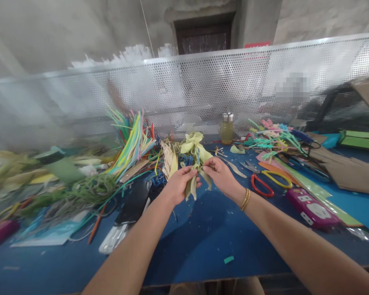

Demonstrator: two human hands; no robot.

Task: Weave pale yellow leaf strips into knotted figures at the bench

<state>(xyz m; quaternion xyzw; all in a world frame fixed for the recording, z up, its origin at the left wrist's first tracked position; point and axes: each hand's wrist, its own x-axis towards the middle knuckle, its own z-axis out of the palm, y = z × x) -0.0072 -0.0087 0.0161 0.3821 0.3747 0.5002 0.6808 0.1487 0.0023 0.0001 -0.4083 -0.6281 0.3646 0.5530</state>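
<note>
My left hand (184, 183) pinches a bunch of pale green, leaf-like strips (192, 144) near its lower part. Some of the strips hang down below the fingers, and broader pieces stand up above them. From the right, my right hand (215, 171) closes its fingertips on the same bunch, with a gold bracelet (245, 199) on the wrist. Dry beige husk-like strips (169, 160) lie just behind my left hand. Scissors with red and yellow handles (262, 186) rest to the right of my right hand. My fingertips partly hide where the strips come together.
Coloured thin stems (135, 137) and tangled green cord (90, 190) crowd the left side, with a dark phone (133, 203) nearer. A glass bottle (227, 129) stands at the back before a perforated metal panel (207, 82). A magenta power strip (311, 208) lies at the right.
</note>
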